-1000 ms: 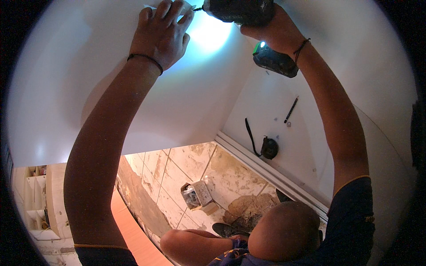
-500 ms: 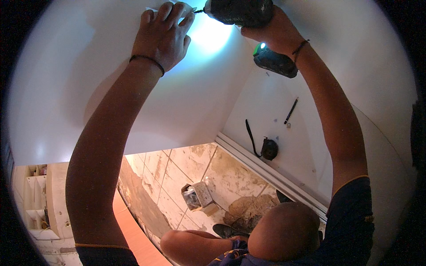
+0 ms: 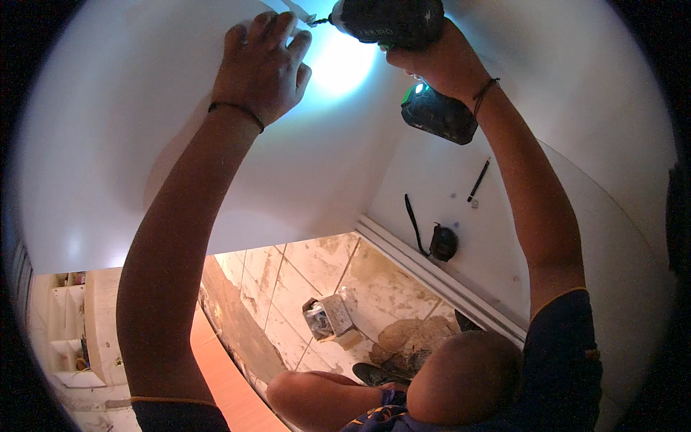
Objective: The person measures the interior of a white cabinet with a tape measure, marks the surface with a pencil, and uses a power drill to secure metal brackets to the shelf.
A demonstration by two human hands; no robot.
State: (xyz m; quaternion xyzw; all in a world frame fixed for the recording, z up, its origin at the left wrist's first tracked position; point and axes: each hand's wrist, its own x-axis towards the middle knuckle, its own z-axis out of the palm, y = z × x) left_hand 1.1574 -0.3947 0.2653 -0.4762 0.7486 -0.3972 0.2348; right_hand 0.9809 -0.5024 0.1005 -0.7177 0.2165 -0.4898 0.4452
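My right hand is wrapped round the grip of a dark cordless drill, held sideways with its bit pointing left. A lamp shines at the drill's base, lighting the white panel. My left hand is against that panel just left of the bit, its fingers bent and their tips at a small, pale, thin piece. The bit's tip meets or nearly meets this piece. What the left fingertips grip is mostly hidden.
Below the drill, a black pencil and a black tape measure with a strap lie on a white surface. A small open box stands on the dirty tiled floor. White shelving is at lower left; my bent knees fill the bottom.
The drill's base has swung slightly down and left with my right hand. My left hand sits slightly lower in the picture; its fingers stay beside the bit. The whole view has shifted a little.
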